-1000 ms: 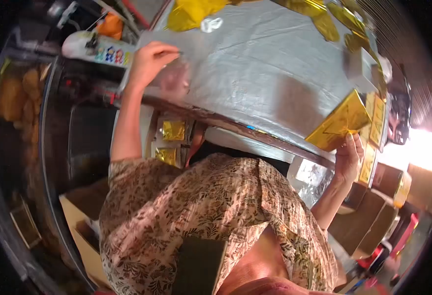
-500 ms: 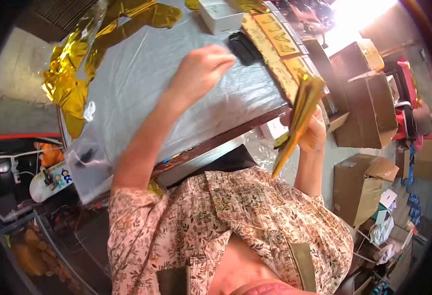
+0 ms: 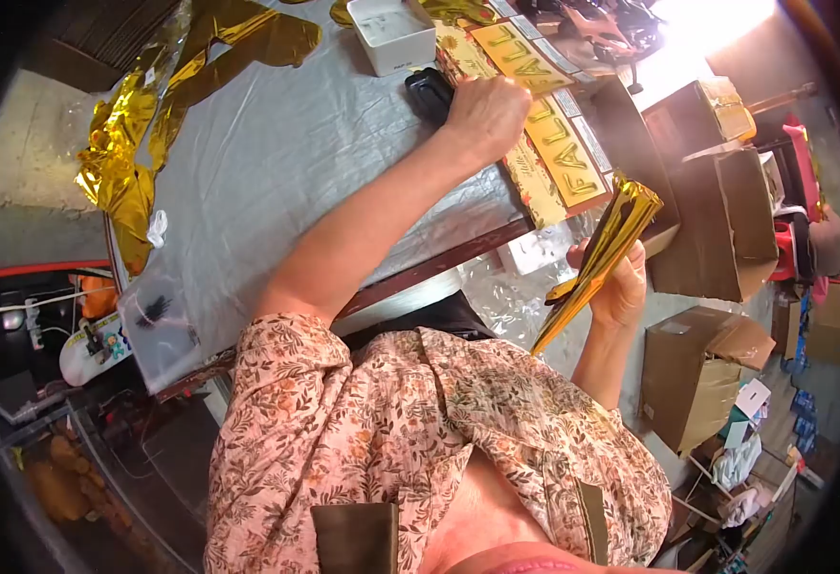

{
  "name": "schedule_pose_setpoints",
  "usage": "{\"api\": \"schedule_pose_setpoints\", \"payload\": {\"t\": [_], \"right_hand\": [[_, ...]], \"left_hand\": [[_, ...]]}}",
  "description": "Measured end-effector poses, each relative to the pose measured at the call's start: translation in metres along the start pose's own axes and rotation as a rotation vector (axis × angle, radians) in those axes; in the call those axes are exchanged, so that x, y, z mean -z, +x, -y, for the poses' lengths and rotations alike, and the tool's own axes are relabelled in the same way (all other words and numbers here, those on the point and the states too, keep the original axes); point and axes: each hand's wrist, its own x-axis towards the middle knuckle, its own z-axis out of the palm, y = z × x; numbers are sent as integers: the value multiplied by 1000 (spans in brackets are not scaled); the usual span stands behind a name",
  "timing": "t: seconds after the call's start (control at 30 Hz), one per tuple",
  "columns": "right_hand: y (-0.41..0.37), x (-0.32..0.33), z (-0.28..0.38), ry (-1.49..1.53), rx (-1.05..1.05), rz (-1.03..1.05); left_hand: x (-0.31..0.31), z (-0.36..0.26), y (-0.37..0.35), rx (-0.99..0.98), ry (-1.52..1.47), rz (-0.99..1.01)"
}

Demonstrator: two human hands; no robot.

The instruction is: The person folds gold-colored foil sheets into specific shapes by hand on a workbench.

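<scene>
My left hand (image 3: 490, 120) is closed over the near row of yellow printed packets (image 3: 573, 158) marked "FALL". Its fingers face away from me, so anything pinched in them is hidden. Just left of it, a small black plastic object (image 3: 427, 94) lies on the table. Off the table's right edge, my right hand (image 3: 623, 292) grips a folded gold foil balloon (image 3: 604, 251), bunched into a long narrow strip with its wider end up.
A silvery sheet (image 3: 276, 143) covers the table. Gold foil balloons (image 3: 123, 163) lie along its far left. A white box (image 3: 396, 43) stands at the back, beside the packets. Cardboard boxes (image 3: 717, 220) stand on the right; a clear plastic bag (image 3: 162, 320) hangs at the left corner.
My left hand has moved right, from above the silvery sheet to the yellow packets. My right hand, still holding the gold foil balloon, has shifted slightly right and down in view.
</scene>
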Motion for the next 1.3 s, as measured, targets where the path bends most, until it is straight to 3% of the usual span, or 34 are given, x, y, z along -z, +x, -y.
{"api": "schedule_pose_setpoints", "payload": {"t": [0.03, 0.07, 0.13, 0.2, 0.27, 0.33, 0.4, 0.43, 0.53, 0.67, 0.77, 0.87, 0.9, 0.97, 1.0, 1.1, 1.17, 1.23, 1.3], "right_hand": [[2, 7, 1, 15, -3, 46], [2, 6, 3, 14, -6, 52], [1, 2, 9, 32, 20, -3], [-1, 17, 9, 69, -4, 63], [-3, 13, 9, 67, -9, 77], [0, 20, 3, 139, -55, 149], [4, 4, -2, 120, -94, 84], [4, -6, -5, 102, -120, 57], [18, -25, -21, 147, -213, 208], [30, -55, -47, 111, -288, 258], [36, -91, -63, 58, -343, 291], [60, -95, -99, 202, -454, 307], [72, -96, -108, 258, -538, 503], [83, -112, -138, 261, -516, 268], [94, -115, -151, 301, -617, 146], [103, -128, -179, 483, -691, 190], [103, -133, -183, 529, -694, 95], [100, -137, -183, 523, -651, 111], [100, -130, -190, 555, -653, 147]], "left_hand": [[7, -2, 3, -24, 38, -125], [19, -3, 8, -19, 41, -127], [55, 1, 15, 3, 217, -489], [122, 7, 6, 179, 223, -219], [188, 26, -27, 157, -237, -440], [237, 47, -62, 474, -611, -258], [239, 105, -115, 486, -682, -247], [243, 95, -139, 643, -634, -277], [202, 199, -237, 746, -603, -43], [153, 246, -296, 855, -739, -98], [135, 258, -304, 862, -823, -138], [128, 257, -303, 844, -861, -136], [124, 255, -304, 881, -977, -196], [121, 244, -309, 916, -1106, -252], [124, 234, -312, 887, -1217, -213], [118, 211, -317, 779, -1430, -213], [113, 192, -325, 713, -1543, -254], [122, 173, -331, 698, -1646, -100], [118, 169, -333, 728, -1641, -85]]}}
